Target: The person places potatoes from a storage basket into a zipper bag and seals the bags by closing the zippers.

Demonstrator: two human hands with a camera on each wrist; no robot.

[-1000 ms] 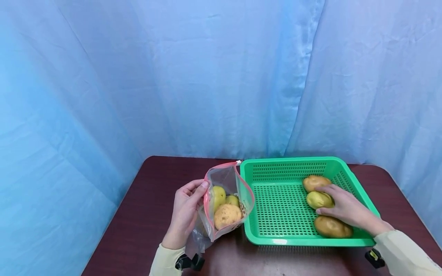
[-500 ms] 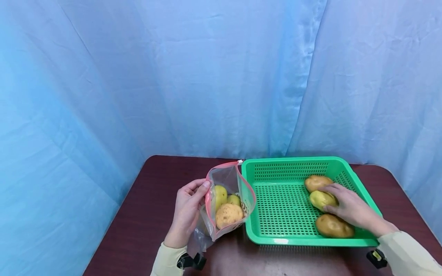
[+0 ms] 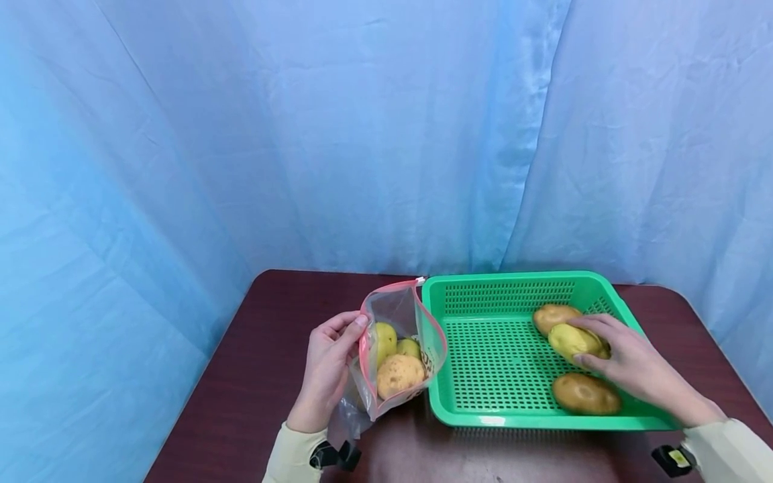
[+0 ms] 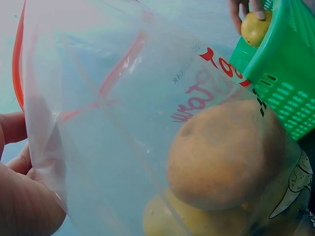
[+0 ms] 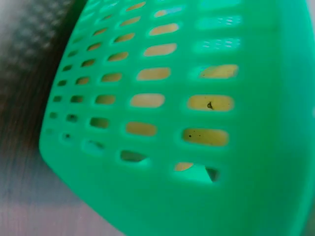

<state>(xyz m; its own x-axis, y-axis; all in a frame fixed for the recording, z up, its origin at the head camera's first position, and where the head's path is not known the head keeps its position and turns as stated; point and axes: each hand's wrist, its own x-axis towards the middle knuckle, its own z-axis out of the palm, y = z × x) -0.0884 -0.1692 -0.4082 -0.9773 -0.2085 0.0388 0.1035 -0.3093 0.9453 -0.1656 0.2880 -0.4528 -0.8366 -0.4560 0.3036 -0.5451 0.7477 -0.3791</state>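
My left hand [image 3: 331, 365] pinches the pink-edged rim of a clear zip bag [image 3: 395, 302] between thumb and fingers. The bag's mouth gapes; inside lie a potato [image 3: 400, 377] and yellow-green fruits [image 3: 385, 341]. In the left wrist view the potato [image 4: 226, 155] shows through the plastic. Over the basket's right part, my right hand [image 3: 634, 352] grips an oblong yellow-green fruit [image 3: 570, 341] by its sides. Brown potatoes lie in front of it [image 3: 586, 394] and behind it [image 3: 551, 316]. The right wrist view holds only the basket wall, hiding that hand.
The green slotted basket [image 3: 495, 421] stands right of the bag, its left rim against the bag's edge. Both rest on a dark reddish-brown table [image 3: 260, 335]. Blue curtains [image 3: 374, 134] hang behind and to the left.
My right hand has drawn the yellow-green fruit up and right, from between the two potatoes in the basket. The left hand and bag stay nearly still.
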